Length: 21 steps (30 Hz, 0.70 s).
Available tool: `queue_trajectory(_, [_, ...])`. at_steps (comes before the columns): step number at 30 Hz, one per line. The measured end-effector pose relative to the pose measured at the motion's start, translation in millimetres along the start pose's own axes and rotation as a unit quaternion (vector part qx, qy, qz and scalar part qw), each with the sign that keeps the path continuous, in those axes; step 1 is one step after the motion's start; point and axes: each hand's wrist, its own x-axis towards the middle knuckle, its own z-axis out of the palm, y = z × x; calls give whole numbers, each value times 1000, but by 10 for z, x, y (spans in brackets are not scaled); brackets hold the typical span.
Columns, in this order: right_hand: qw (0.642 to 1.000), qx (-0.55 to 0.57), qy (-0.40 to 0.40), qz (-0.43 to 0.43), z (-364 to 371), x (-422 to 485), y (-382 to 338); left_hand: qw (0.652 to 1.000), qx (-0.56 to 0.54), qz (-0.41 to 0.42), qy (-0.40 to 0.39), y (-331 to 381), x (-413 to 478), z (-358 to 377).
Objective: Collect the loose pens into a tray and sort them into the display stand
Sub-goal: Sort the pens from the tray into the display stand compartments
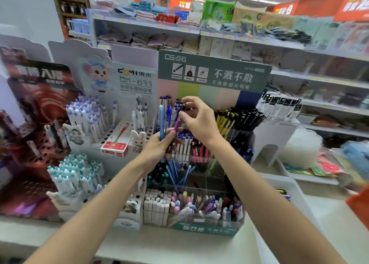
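Observation:
My left hand grips a small bunch of pens upright in front of the display stand: a light blue pen, a darker blue pen and a purple pen. My right hand is above and to the right, pinching the dark top end of the purple pen between thumb and forefinger. The tiered stand behind holds several rows of pens: yellow and black ones at the right, pastel ones in the lowest tier.
A white pen rack with purple-capped pens stands to the left, with a red box on it. A white tray sits at the right on the counter. Shelves of goods rise behind. A red display stands at the far left.

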Motion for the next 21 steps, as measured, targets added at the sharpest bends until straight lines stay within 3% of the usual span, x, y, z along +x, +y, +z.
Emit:
queue_trajectory(6, [976, -59, 207, 6, -694, 136, 225, 999, 44, -25, 14, 11, 146, 197])
queue_trajectory(9, [969, -126, 209, -29, -819, 217, 344, 999, 37, -32, -11, 15, 160, 281])
queue_trajectory(15, [972, -194, 124, -57, -677, 270, 522, 1000, -2, -24, -19, 3, 136, 327])
queue_trajectory(19, [965, -150, 198, -81, -734, 328, 491, 1000, -19, -6, -12, -11, 129, 281])
queue_trajectory(21, [968, -151, 188, -73, -781, 393, 485, 1000, -21, -6, -13, -17, 122, 275])
